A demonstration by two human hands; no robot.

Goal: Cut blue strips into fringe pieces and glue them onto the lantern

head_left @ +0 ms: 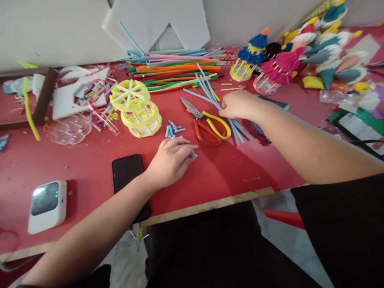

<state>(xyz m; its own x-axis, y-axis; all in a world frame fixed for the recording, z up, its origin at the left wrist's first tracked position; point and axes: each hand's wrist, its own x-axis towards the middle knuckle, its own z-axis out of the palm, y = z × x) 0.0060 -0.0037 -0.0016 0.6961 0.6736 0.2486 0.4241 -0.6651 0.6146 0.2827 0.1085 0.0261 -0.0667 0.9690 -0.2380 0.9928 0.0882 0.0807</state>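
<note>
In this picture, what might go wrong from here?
The left forearm crosses over the phone, which reaches the table's front edge and might be knocked off. The left hand rests close to the short blue pieces and could scatter them. The scissors lie beside the long blue strips at the right hand, so a careless reach may meet their blades.

The long, light-blue sticks (216,103) make a loose bundle, fanned out at both ends, and to the left of them the short blue pieces (170,131) lie scattered on the red bench (90,164).
</note>
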